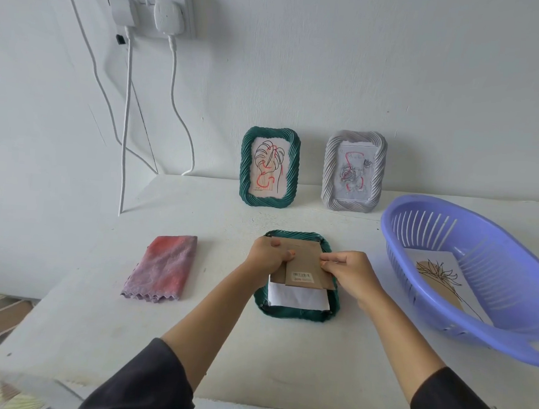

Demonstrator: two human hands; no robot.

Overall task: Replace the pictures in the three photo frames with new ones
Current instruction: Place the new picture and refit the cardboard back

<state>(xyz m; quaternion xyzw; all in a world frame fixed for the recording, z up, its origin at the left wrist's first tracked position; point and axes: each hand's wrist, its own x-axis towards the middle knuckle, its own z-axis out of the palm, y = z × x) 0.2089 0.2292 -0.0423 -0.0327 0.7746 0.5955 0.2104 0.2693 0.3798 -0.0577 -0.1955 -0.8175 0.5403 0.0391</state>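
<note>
A green frame point(295, 313) lies face down on the white table. Its brown cardboard backing point(308, 265) is shifted toward the far end, and a white sheet point(296, 297) shows beneath it. My left hand point(265, 255) grips the backing's left edge. At the backing's right edge my right hand point(350, 270) pinches it. A second green frame point(269, 167) with a leaf drawing and a grey frame point(354, 171) with a rose drawing stand against the wall.
A purple plastic basket point(428, 217) at the right holds a flower picture point(446, 282). A folded pink and purple cloth point(161, 267) lies at the left. Chargers point(154, 8) hang cables down the wall at the back left.
</note>
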